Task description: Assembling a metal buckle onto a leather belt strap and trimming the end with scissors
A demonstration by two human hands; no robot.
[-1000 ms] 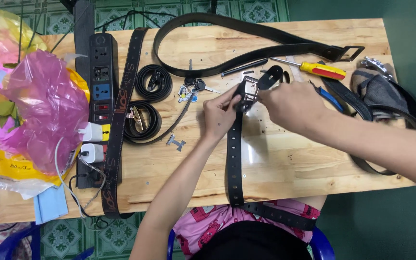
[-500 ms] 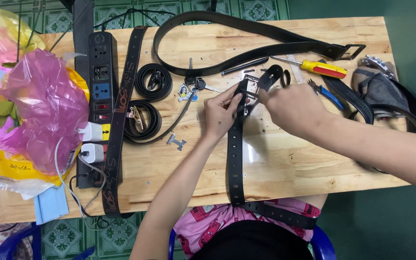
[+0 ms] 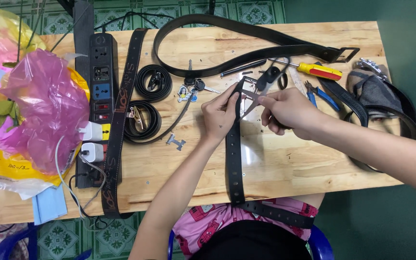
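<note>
A black belt with punched holes [image 3: 235, 159] runs from the wooden table [image 3: 285, 163] down over its front edge onto my lap. My left hand [image 3: 220, 115] pinches the belt's top end near the table's middle. My right hand [image 3: 287, 111] holds a metal buckle frame [image 3: 251, 94] against that same end, fingers closed on it. Both hands meet at the buckle. The belt end under my fingers is partly hidden.
A long black belt [image 3: 246, 48] loops across the back. Two coiled belts [image 3: 145, 103], a brown strap [image 3: 119, 120], a power strip [image 3: 99, 86], keys [image 3: 193, 89], a yellow-handled screwdriver [image 3: 321, 71], blue pliers [image 3: 321, 96] and a small metal buckle part [image 3: 175, 141] lie around. Pink and yellow plastic bags [image 3: 44, 106] sit left.
My right hand has shifted slightly, turning the buckle frame against the belt end. My left hand keeps its pinch on the belt.
</note>
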